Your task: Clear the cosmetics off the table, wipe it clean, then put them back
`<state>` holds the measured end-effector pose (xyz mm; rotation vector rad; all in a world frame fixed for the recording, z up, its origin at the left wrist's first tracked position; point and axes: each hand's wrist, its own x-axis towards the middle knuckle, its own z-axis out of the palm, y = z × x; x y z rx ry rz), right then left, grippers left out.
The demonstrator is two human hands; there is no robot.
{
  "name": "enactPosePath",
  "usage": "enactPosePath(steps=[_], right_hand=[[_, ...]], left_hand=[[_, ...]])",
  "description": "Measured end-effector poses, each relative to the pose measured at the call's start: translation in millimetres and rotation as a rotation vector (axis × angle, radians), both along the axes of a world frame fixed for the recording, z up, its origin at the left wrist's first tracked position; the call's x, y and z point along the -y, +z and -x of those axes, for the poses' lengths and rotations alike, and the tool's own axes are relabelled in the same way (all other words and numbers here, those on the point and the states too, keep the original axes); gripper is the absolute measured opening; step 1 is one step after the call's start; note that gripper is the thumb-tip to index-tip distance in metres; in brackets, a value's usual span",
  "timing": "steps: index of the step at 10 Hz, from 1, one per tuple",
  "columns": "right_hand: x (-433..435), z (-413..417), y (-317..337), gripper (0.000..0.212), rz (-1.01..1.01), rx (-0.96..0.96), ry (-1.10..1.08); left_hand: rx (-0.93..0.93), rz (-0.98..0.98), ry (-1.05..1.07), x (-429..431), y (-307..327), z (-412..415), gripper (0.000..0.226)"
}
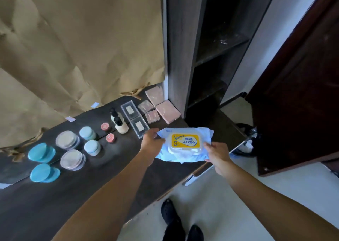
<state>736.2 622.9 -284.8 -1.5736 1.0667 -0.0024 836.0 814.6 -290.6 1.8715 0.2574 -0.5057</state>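
Over desk (pixel 73 185) edge, left hand (pixel 152 143) and right hand (pixel 218 156) grip wipes pack (pixel 183 157) at both ends. Cosmetics (pixel 92 147) sit at 9–10 o'clock of pack, not yet cleared. Rec.: set pack aside w/ lid (pixel 186 141) up; clear items first.

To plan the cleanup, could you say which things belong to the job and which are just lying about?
Job: wipes pack, held by left hand and right hand; blue compact, pump bottle, pink box; table.
Lying about: brown paper, shelf unit.
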Motion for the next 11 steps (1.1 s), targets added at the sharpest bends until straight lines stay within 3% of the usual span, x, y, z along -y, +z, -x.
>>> enactPosePath(steps=[2,3,4,5,6,8,9,10,11], right_hand=[[12,-16,-26,0.023,-0.134,-0.049,-0.088],[8,-17,-38,0.019,-0.299,-0.080,-0.196],[-4,-11,-42,0.003,-0.510,-0.163,-0.163],[-15,-3,-49,0.015,-0.547,-0.269,-0.011],[-12,-1,-49,0.014,-0.528,-0.303,0.101],[17,-1,-46,0.041,-0.438,-0.429,0.479],[38,-3,-45,0.043,-0.439,-0.469,0.705],[66,-7,-47,0.028,-0.345,-0.496,1.025],[101,-24,-43,0.022,-0.161,-0.428,1.186]], left_hand=[[-0.119,-0.028,-0.151,41,-29,-39,0.039],[-0.088,-0.085,-0.242,50,-42,-54,0.038],[-0.008,-0.216,-0.411,53,-48,-65,0.040],[0.154,-0.400,-0.594,51,-44,-60,0.039],[0.344,-0.497,-0.661,44,-49,-49,0.035],[0.600,-0.699,-0.601,48,-66,-20,0.035],[0.564,-0.817,-0.543,63,-68,-6,0.044],[0.466,-0.951,-0.491,80,-65,9,0.057],[0.439,-0.998,-0.378,98,-69,22,0.058]])
